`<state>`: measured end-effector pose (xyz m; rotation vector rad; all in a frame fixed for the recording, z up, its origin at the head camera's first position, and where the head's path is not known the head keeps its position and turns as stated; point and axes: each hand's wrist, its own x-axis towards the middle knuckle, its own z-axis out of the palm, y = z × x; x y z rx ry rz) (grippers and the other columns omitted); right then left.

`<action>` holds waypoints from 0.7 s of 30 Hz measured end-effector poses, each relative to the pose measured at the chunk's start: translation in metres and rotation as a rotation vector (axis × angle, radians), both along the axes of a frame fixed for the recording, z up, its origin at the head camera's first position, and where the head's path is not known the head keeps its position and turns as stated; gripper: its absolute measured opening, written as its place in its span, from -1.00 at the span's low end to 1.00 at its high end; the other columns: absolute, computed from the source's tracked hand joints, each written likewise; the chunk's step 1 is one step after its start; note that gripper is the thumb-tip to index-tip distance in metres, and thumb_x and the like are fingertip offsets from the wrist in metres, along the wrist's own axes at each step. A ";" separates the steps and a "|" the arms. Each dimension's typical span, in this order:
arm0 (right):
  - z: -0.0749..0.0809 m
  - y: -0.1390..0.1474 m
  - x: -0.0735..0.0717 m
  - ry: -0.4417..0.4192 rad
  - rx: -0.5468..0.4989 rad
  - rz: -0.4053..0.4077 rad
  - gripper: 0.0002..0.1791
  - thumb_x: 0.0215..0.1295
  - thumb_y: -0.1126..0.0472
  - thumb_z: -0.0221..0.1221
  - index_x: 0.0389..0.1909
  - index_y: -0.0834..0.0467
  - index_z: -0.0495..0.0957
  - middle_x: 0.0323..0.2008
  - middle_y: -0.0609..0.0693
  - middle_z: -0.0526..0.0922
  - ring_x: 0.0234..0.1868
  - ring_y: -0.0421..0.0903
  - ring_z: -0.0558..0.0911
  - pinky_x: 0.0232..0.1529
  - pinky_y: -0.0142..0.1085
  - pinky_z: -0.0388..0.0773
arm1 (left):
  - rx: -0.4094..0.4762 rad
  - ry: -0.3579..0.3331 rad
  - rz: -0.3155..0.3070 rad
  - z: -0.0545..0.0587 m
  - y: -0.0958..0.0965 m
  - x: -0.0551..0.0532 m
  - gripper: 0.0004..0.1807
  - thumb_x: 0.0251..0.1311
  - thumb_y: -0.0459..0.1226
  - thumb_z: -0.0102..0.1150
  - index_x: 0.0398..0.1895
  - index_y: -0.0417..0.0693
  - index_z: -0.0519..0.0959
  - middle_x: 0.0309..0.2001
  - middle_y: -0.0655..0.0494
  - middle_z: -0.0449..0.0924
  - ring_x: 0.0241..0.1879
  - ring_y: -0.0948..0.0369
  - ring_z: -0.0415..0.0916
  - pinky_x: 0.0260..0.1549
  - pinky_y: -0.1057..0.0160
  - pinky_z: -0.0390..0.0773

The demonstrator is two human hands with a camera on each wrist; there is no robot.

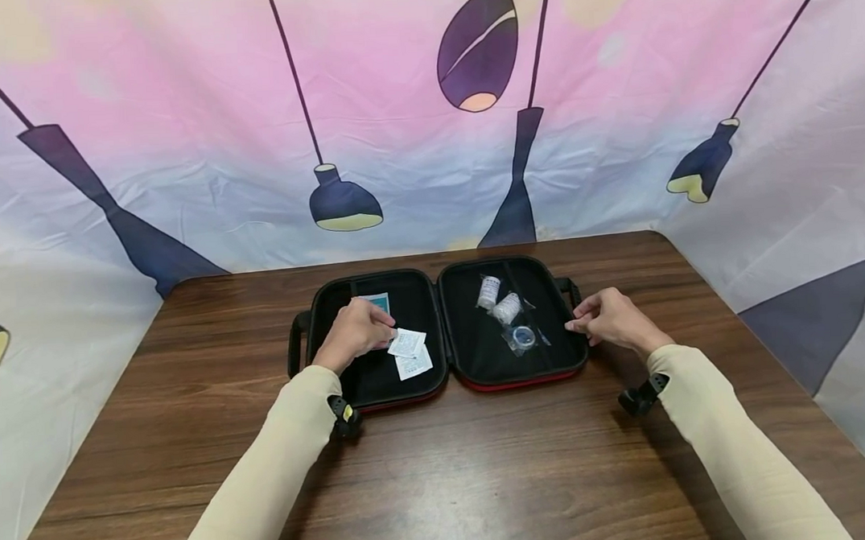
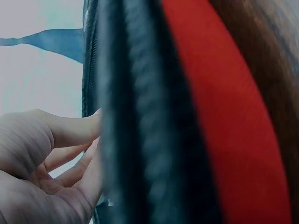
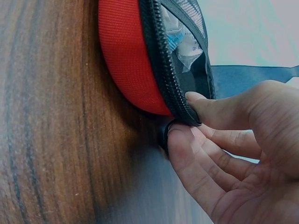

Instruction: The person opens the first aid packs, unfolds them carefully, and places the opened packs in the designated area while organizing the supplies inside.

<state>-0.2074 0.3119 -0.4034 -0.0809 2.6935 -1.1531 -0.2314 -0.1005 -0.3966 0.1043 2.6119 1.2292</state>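
A black zip case [image 1: 447, 366] with red outer sides [image 3: 126, 56] lies open like a book on the table. My left hand [image 1: 359, 329] is over its left half and pinches the edge of a small white printed sachet [image 1: 407, 343]. That sachet overlaps another white sachet [image 1: 413, 363]; a teal packet [image 1: 377, 301] shows behind the hand. In the left wrist view the case wall hides the fingertips. My right hand [image 1: 612, 322] grips the right half's outer rim [image 3: 163, 60], thumb inside and index finger outside.
The right half holds two white wrapped rolls [image 1: 507, 308] and a clear bag with a round, pale-blue-rimmed item [image 1: 523, 337]. Carry handles [image 1: 295, 344] stick out at both sides. Wooden table [image 1: 484, 461] surrounds the case, and a printed cloth [image 1: 412, 142] hangs behind.
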 end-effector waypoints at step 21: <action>0.000 -0.001 0.001 0.003 -0.002 -0.011 -0.66 0.34 0.29 0.31 -0.06 0.51 0.58 -0.28 0.23 0.68 -0.47 -0.09 0.67 -0.35 -0.19 0.71 | -0.036 0.024 0.013 -0.007 0.007 0.002 -0.90 0.36 -0.36 0.25 -0.24 -0.21 0.73 -0.19 -0.06 0.67 -0.24 0.11 0.67 -0.29 0.21 0.65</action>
